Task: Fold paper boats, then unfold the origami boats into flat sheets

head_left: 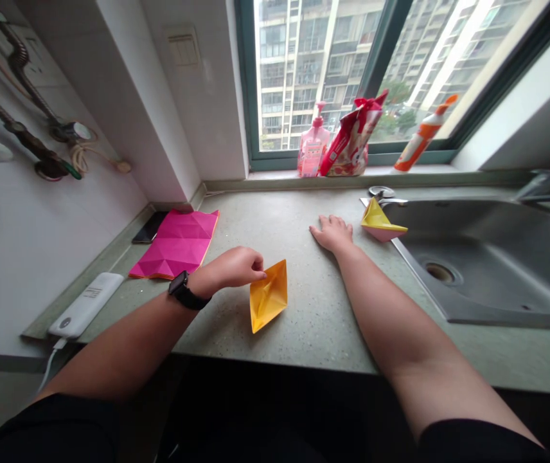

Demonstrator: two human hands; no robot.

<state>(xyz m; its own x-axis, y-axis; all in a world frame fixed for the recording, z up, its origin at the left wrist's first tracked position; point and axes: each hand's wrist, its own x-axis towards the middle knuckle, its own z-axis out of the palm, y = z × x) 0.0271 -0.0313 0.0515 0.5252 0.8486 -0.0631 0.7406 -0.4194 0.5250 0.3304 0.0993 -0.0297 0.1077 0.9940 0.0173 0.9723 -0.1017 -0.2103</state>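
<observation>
My left hand (242,266) pinches the upper left edge of an orange folded paper boat (269,297) near the counter's front edge. The boat's hollow side faces up towards me. My right hand (333,233) lies palm down on the counter, fingers spread, holding nothing. Just right of it, a yellow and pink paper boat (381,222) sits by the sink's left rim. Creased magenta paper sheets (177,243) with orange edges lie left of my left hand.
A dark phone (150,227) is partly under the sheets. At the left is a white power bank (87,305) with a cable. A steel sink (491,257) is on the right. On the sill stand a pink pump bottle (312,149), a red bag (352,138) and an orange-white bottle (422,138).
</observation>
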